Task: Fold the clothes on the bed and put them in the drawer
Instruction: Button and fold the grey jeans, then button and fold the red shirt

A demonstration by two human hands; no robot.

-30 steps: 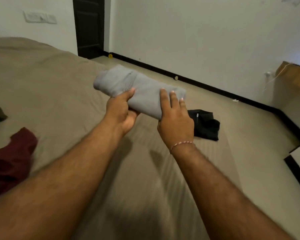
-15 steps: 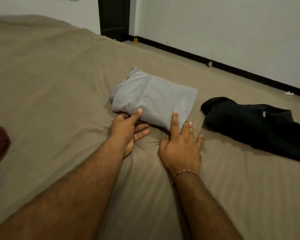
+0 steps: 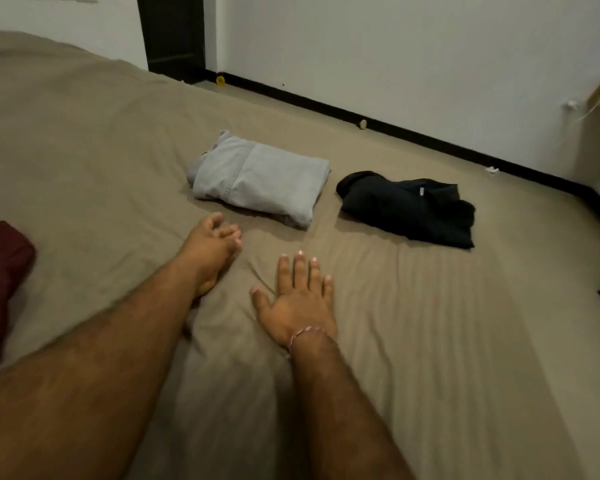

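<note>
Right hand [image 3: 300,299] flat, palm down, fingers straight and spread on the tan bedsheet [image 3: 430,323], grasping nothing; near side of the folded grey garment [image 3: 257,180], apart from it. Probably resting there for balance while leaning over the bed. Left hand [image 3: 210,252] also short of the grey garment, just off its near left corner, fingers loosely curled and relaxed, nothing pinched or gripped between them, no contact with the cloth visible.

Grey garment itself lying in a compact rectangle on the sheet, seamed edge toward the far left, layers stacked at the near right corner. Looks finished as a fold and parked flat so it keeps its shape. To the right of the grey garment, just beside it but not touching, a black garment [image 3: 409,209], bunched rather than squared, small white tag showing on top; whether properly folded, cannot tell. Far to the left of the grey garment, at the frame edge, a maroon garment [image 3: 0,271], only partly in view, apparently loose.

No drawer visible. Judging by this, folding part-way done, stowing not yet begun. Likely next: one of the loose pieces.
</note>
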